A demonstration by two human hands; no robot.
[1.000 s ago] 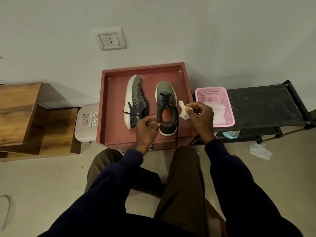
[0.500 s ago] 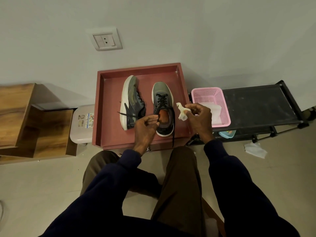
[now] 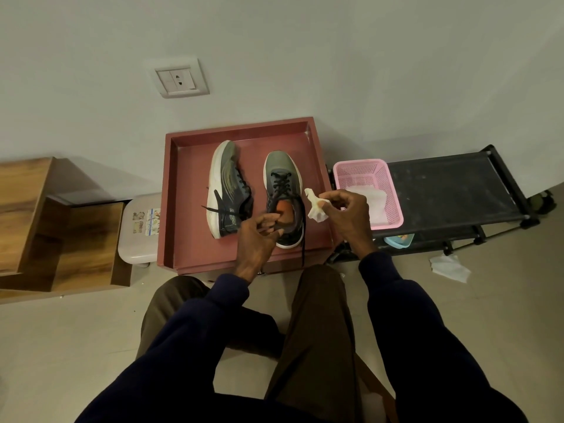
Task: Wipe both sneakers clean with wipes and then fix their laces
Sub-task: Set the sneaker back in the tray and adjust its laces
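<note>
The left hand (image 3: 256,236) gripped the heel of the upright sneaker (image 3: 282,178). The right hand (image 3: 348,215) pinched a crumpled wipe (image 3: 316,209) beside it.

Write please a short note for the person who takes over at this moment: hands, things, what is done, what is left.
Left hand grips the collar of the upright sneaker.
Right hand pinches a crumpled wipe beside it.
Other sneaker lies on its side; both are in the red tray.
More wipes are in the pink basket; another wipe lies on the floor.
Done: cannot tell how much is wiped.
Left: finish wiping, then fix the loose laces.
</note>
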